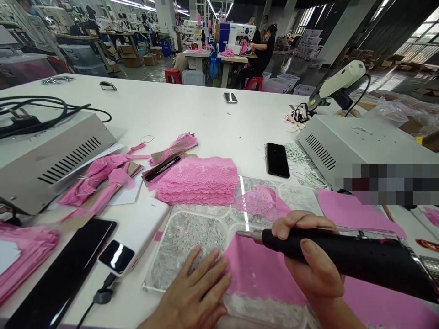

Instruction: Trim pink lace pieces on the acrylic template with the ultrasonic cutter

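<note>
My right hand (315,256) is wrapped round a thick black handheld tool (353,251) with a slim metal tip. The tip points left, at the upper left corner of a pink fabric piece (259,269); whether it touches cannot be told. Flat on the fabric's left edge and the clear, grey-patterned plastic sheet (192,240) lies my left hand (199,292), fingers stretched out. A pink lace piece (262,201) lies just beyond the fabric. Behind them is a stack of pink lace (199,180). More pink fabric (356,210) spreads beneath and beyond the tool.
Grey vented boxes stand left (58,155) and right (363,141). A black phone (277,160), white power bank (147,228), black marker (161,168) and bundled pink straps (99,178) lie about. A long black glossy slab (65,274) is front left. A person (264,50) sits sewing beyond.
</note>
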The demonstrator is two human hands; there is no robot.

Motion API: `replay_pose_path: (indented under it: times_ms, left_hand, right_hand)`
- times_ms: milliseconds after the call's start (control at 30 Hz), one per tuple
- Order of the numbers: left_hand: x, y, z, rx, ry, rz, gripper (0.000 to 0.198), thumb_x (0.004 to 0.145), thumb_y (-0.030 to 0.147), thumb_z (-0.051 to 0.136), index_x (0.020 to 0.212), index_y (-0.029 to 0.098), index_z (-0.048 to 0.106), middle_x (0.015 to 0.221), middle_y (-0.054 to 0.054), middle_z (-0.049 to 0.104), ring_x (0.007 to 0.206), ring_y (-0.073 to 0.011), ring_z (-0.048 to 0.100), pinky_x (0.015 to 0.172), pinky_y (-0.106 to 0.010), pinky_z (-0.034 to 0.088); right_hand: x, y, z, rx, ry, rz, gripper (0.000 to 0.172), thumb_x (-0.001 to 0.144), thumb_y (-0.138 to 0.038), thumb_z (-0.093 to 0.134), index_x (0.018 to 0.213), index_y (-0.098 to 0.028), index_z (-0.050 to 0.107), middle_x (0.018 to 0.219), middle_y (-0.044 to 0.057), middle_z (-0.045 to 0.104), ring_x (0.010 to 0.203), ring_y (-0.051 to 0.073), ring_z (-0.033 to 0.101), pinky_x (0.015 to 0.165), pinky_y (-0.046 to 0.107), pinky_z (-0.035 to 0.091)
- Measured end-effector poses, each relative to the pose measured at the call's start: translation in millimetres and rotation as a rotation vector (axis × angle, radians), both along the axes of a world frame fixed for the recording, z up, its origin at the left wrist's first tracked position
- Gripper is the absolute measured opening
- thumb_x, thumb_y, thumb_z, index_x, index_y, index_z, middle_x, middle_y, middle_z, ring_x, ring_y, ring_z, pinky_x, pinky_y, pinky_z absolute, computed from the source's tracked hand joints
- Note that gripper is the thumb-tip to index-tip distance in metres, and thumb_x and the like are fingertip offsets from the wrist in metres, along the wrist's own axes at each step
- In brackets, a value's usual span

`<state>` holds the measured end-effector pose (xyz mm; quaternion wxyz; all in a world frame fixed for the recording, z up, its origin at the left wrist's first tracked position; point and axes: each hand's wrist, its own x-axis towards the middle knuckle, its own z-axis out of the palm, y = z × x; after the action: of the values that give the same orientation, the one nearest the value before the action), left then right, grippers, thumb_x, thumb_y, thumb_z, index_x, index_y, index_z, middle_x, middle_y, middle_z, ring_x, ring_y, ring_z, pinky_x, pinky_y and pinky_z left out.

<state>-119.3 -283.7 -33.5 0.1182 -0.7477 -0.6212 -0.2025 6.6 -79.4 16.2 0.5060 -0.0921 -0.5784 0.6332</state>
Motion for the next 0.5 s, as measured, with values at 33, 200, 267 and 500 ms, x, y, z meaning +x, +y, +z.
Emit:
replay_pose_path:
  times_ms: [33, 200, 267, 500]
  left_hand:
    - [0, 0, 0.9, -0.001, 0.003, 0.0, 0.031, 0.096, 0.027, 0.055, 0.124, 0.013, 0.062, 0.132, -0.008, 0.063, 0.141, -0.0246, 0.038, 0.121, -0.052, 0.015]
    - [2, 0, 4.3, -0.021, 0.002, 0.008, 0.032, 0.096, 0.024, 0.054, 0.124, 0.013, 0.062, 0.132, -0.008, 0.063, 0.141, -0.0247, 0.038, 0.121, -0.052, 0.012]
    - [2, -1, 6.2, -0.029, -0.003, 0.008, 0.033, 0.095, 0.024, 0.055, 0.124, 0.012, 0.062, 0.133, -0.008, 0.063, 0.142, -0.0247, 0.037, 0.121, -0.052, 0.01]
    - [3, -12, 11.7, -0.056, -0.027, 0.031, 0.033, 0.093, 0.024, 0.059, 0.125, 0.014, 0.062, 0.134, -0.008, 0.062, 0.143, -0.0243, 0.034, 0.122, -0.05, 0.011]
  right_hand:
    - [1, 0, -0.1, 0.003, -0.001, 0.005, 0.01, 0.085, -0.023, 0.06, 0.095, -0.022, 0.063, 0.087, 0.002, 0.058, 0.066, 0.013, 0.057, 0.063, 0.033, 0.054]
    - [1, 2, 0.0, 0.026, -0.011, 0.018, 0.007, 0.085, -0.02, 0.06, 0.092, -0.021, 0.063, 0.085, 0.001, 0.06, 0.066, 0.013, 0.058, 0.063, 0.033, 0.055]
    - [1, 3, 0.8, 0.03, -0.005, 0.015, 0.009, 0.085, -0.021, 0.06, 0.093, -0.021, 0.063, 0.084, 0.001, 0.06, 0.065, 0.013, 0.058, 0.062, 0.033, 0.054]
    - [8, -7, 4.5, -0.029, -0.029, 0.084, 0.011, 0.085, -0.026, 0.062, 0.096, -0.022, 0.063, 0.086, 0.002, 0.059, 0.063, 0.012, 0.057, 0.059, 0.032, 0.054]
